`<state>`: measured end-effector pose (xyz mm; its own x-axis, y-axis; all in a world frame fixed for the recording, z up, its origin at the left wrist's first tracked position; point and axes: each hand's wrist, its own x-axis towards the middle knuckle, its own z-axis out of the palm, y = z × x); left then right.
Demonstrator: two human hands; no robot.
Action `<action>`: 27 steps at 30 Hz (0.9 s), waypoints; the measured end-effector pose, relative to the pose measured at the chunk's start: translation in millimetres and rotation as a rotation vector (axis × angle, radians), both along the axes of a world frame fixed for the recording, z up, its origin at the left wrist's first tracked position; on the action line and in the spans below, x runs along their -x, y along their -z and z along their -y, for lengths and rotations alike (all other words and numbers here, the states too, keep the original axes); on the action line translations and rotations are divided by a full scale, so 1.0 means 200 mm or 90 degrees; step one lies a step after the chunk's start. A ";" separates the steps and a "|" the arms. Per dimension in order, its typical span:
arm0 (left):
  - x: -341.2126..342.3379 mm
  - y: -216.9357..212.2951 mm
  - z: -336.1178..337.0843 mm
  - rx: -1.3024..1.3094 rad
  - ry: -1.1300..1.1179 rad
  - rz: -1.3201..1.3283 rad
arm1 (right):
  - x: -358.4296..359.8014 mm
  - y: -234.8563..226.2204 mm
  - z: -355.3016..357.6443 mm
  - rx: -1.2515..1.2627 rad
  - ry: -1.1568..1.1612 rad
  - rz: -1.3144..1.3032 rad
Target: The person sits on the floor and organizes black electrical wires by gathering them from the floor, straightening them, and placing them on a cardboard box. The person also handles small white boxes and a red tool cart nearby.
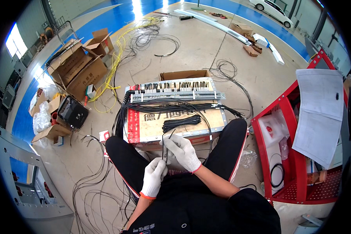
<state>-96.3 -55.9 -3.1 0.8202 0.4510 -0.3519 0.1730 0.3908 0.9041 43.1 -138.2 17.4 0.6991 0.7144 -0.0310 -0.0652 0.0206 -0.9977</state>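
Both my hands wear white knit gloves and meet above my lap. In a pinch, my left hand [153,176] grips the lower end of a thin black cable tie [163,146]. My right hand [182,151] is closed on its upper part, and a short black end sticks out above the fingers. Just beyond lies a bundle of black cable ties [181,123] on a wooden box [152,134]. Farther back on that box, a metal rail of terminal blocks [175,96] carries rows of black wires [160,106] running across it.
Cardboard boxes [80,72] and a black case [72,112] stand at the left, near yellow cable [119,54]. A red metal rack [292,144] with white papers [319,113] is at the right. Loose black wires [93,183] trail over the floor. White metal strips [218,26] lie far back.
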 end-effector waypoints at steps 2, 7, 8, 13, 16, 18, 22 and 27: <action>0.00 -0.01 0.01 0.047 0.002 0.007 | 0.02 0.01 -0.01 -0.007 0.006 0.023; 0.00 -0.07 0.00 0.037 0.026 -0.040 | 0.04 0.01 0.02 0.029 -0.071 -0.012; 0.01 -0.07 0.00 0.042 0.033 -0.050 | 0.04 0.01 0.02 0.032 -0.080 -0.009; 0.02 -0.07 0.00 0.104 0.040 -0.053 | 0.02 -0.02 0.03 0.039 -0.145 0.047; 0.02 -0.04 -0.02 0.083 0.062 -0.028 | 0.01 -0.02 0.03 0.062 -0.172 0.063; 0.04 -0.01 -0.06 0.059 0.099 -0.021 | 0.02 -0.02 0.02 0.059 -0.136 0.088; 0.06 -0.01 -0.05 0.054 0.040 -0.073 | 0.08 0.06 -0.01 -0.013 0.005 -0.011; 0.11 -0.02 0.03 0.065 0.016 -0.047 | 0.07 0.11 0.00 -0.065 0.008 -0.143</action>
<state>-117.7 -60.9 1.7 0.8009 0.3894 -0.4549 0.2485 0.4750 0.8442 30.0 -137.7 -5.2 0.6920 0.7128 -0.1144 -0.2837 0.1227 -0.9510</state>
